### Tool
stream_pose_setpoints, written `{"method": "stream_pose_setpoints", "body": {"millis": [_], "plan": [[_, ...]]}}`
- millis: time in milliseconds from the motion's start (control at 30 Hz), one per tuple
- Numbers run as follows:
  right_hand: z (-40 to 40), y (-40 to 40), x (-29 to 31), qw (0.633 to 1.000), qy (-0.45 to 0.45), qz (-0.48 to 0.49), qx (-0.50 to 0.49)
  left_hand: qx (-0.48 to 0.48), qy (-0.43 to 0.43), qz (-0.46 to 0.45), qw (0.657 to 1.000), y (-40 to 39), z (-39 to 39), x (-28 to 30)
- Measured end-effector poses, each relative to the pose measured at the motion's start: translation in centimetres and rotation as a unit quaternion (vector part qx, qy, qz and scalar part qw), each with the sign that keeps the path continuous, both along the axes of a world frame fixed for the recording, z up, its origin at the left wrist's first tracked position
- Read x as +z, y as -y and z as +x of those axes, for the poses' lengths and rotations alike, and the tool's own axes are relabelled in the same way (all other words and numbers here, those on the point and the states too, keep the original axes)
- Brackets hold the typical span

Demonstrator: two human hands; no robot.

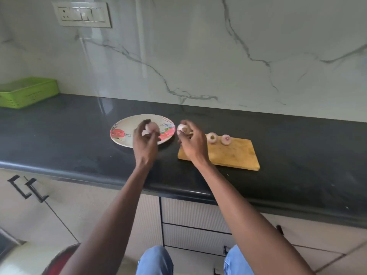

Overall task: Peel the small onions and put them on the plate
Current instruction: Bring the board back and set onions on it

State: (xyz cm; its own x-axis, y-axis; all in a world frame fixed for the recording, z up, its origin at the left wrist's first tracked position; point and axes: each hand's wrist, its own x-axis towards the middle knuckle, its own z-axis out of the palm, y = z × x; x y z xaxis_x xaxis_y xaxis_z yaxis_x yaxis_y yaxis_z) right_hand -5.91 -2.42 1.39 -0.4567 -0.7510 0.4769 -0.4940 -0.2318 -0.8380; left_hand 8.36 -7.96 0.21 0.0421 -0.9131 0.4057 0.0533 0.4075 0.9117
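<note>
Dark, glossy stone worktop (79, 135) running across the view, backed by a pale marble-veined wall (198, 56) carrying a white switch plate (82, 15) high up. Beige cabinet fronts with black handles (25, 187) below the edge.

Left hand (145, 143) raised over the near rim of a floral plate (123, 132), fingers closed on a pinkish piece (151, 129) — peel or onion, hard to say, since blur and the fingers cover most of it. Right hand (191, 144) just to the right of the left one, beside the plate's rim, gripping a small pale onion (182, 128) at the fingertips; lower half of that onion hidden by the fingers.

Wooden cutting board (234, 153) under and beyond the right hand, its left end covered by the wrist. Two more small onions on the board, just right of the right hand: one nearer (211, 138), one further (226, 139), apart from each other, cut faces turned up.

Far off to the left of the left hand, a green perforated basket (27, 94) against the wall, cut off by the frame edge. Blue trouser knees (155, 261) at the bottom; a red and white shape at the lower left corner too cropped to identify.
</note>
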Motion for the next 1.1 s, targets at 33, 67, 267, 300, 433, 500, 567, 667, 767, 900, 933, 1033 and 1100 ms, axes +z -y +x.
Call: {"method": "stream_pose_setpoints", "body": {"millis": [33, 67, 267, 300, 433, 500, 567, 667, 767, 900, 933, 1033, 1100], "plan": [[-1.4, -1.5, -0.1, 1.0, 0.003, -0.006, -0.015, -0.04, -0.043, 0.015, 0.998, -1.7, -1.8, 0.3], [-2.6, -2.7, -0.1, 0.999, 0.006, 0.001, -0.033, -0.076, -0.075, 0.022, 0.994, -3.1, -3.4, 0.6], [-8.7, -8.5, -0.3, 0.994, -0.004, 0.043, -0.098, -0.213, 0.021, 0.039, 0.976, -6.1, -9.9, 1.1], [-9.5, -9.0, -0.4, 0.992, -0.026, 0.048, -0.114, -0.219, 0.079, 0.029, 0.972, -6.1, -10.4, 1.1], [-10.7, -10.3, -1.3, 0.985, -0.08, 0.06, -0.141, -0.206, 0.24, -0.034, 0.948, -5.8, -11.1, 1.2], [-10.9, -10.3, -1.8, 0.984, -0.085, 0.064, -0.143, -0.186, 0.278, -0.042, 0.941, -5.8, -10.9, 1.3], [-11.2, -10.0, -2.0, 0.983, -0.084, 0.078, -0.141, -0.182, 0.288, -0.049, 0.939, -5.4, -10.7, 0.8], [-11.7, -9.6, -2.4, 0.981, -0.09, 0.094, -0.142, -0.196, 0.288, -0.044, 0.936, -5.3, -10.4, 0.5], [-11.8, -9.4, -2.7, 0.981, -0.097, 0.093, -0.143, -0.198, 0.297, -0.058, 0.932, -5.3, -10.6, 0.2], [-11.7, -9.5, -2.7, 0.978, -0.122, 0.108, -0.134, -0.202, 0.328, -0.063, 0.921, -5.2, -10.6, 0.1], [-11.6, -9.5, -2.7, 0.977, -0.13, 0.109, -0.132, -0.204, 0.329, -0.063, 0.92, -5.2, -10.6, 0.1], [-11.6, -9.5, -2.8, 0.974, -0.149, 0.113, -0.13, -0.211, 0.335, -0.063, 0.916, -5.3, -10.6, 0.0], [-11.4, -9.6, -2.7, 0.972, -0.159, 0.113, -0.131, -0.214, 0.336, -0.056, 0.915, -5.4, -10.6, 0.2]]}}
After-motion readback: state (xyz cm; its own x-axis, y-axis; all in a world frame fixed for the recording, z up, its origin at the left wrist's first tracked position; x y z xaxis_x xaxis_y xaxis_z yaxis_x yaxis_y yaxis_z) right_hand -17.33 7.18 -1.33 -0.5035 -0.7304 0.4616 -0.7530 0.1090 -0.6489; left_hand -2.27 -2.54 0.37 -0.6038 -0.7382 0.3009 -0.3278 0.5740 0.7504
